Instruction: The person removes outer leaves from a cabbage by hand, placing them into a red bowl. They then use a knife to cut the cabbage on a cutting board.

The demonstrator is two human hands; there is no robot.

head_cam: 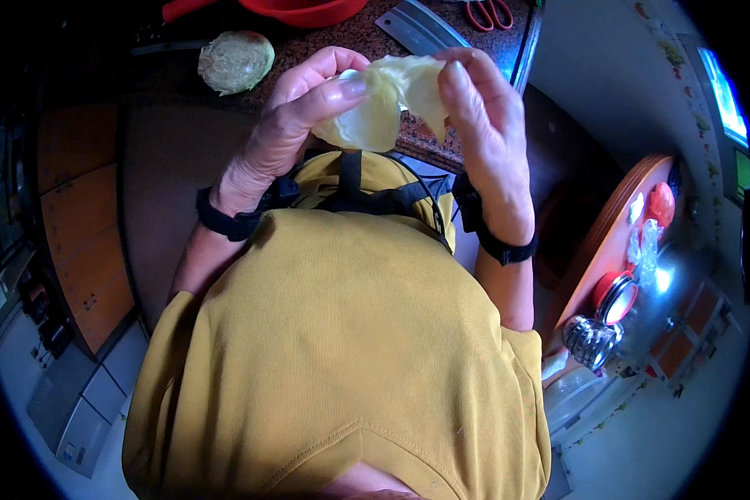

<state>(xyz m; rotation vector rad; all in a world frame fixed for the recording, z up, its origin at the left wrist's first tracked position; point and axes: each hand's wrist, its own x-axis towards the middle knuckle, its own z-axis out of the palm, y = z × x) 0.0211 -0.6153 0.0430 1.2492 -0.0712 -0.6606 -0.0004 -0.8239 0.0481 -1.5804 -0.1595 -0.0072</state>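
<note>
Both hands hold one pale cabbage leaf (375, 115) up in front of the body, near the counter's edge. My left hand (309, 103) pinches its left part between thumb and fingers. On the leaf's right part, my right hand (484, 109) has a similar pinch. The leaf sags in two lobes between them. Beyond my left hand, a piece of cabbage head (236, 62) lies on the speckled stone counter (331, 40). A broad-bladed cleaver (422, 28) rests behind the leaf, its lower end hidden by my right hand.
A red plastic basin (303, 9) stands at the counter's far side, cut by the picture's rim. Red-handled scissors (489, 14) lie right of the cleaver. At the right, a wooden table (590, 250) bears metal bowls, plastic bags and a red item.
</note>
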